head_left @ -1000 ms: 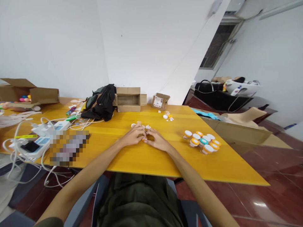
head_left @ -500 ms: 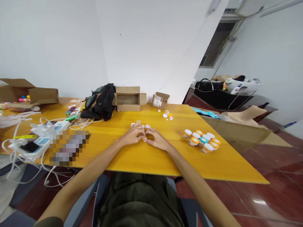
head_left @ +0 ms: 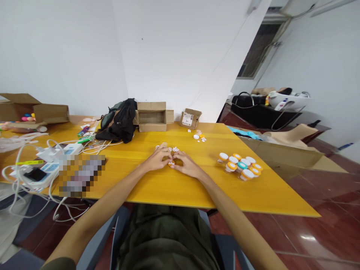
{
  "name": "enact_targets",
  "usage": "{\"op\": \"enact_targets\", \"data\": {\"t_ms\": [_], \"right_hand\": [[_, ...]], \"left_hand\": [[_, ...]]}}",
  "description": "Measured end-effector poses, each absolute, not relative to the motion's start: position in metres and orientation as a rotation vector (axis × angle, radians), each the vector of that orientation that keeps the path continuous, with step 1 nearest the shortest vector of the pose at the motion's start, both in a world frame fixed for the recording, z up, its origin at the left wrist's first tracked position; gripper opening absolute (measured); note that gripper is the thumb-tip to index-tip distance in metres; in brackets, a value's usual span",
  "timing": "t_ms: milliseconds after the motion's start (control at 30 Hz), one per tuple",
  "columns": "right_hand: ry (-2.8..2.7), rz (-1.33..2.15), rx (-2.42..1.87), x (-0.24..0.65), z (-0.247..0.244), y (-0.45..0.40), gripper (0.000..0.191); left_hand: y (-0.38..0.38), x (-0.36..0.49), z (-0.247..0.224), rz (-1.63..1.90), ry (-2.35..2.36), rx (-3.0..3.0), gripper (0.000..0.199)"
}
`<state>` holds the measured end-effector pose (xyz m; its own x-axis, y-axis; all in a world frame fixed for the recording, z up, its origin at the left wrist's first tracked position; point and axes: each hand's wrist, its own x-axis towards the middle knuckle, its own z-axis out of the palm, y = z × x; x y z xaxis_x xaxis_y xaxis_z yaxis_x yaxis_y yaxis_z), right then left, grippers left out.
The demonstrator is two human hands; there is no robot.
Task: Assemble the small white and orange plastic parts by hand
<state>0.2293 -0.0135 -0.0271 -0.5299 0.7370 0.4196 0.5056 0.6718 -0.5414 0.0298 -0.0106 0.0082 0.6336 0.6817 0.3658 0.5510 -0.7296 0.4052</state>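
Observation:
Near the middle of the yellow table (head_left: pixel 180 191), a small orange and white piece (head_left: pixel 171 163) sits between my two hands. My left hand (head_left: pixel 159 159) has its thumb and fingers closed on the piece from the left. From the right, my right hand (head_left: pixel 184 163) holds the same piece, its thumb low and its fingers curved above. Just beyond my fingertips lie small white pieces with dark dots (head_left: pixel 175 149). A tan block-like item (head_left: pixel 164 144) shows behind my left fingers, partly hidden by them.
Small jars with orange, white and teal lids (head_left: pixel 242 166) stand grouped at the right. Loose white pieces (head_left: pixel 196 137) lie farther back, near a small carton (head_left: pixel 190 119) and an open box (head_left: pixel 152 117). A black bag (head_left: pixel 120 122) and a power strip (head_left: pixel 50 172) are on the left.
My fingers have shifted slightly around the small orange and white piece, and more of its top shows between them. Both hands stay in nearly the same place.

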Motion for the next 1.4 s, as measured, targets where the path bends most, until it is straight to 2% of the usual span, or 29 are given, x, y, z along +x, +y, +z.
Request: {"op": "enact_targets", "data": {"t_ms": [1400], "right_hand": [[-2.253,0.498,-0.991,0.2275,-0.0216,-0.0160,0.017]], "left_hand": [[-0.0128,0.0307,0.0091,0.689,0.943,2.613,0.011]]}}
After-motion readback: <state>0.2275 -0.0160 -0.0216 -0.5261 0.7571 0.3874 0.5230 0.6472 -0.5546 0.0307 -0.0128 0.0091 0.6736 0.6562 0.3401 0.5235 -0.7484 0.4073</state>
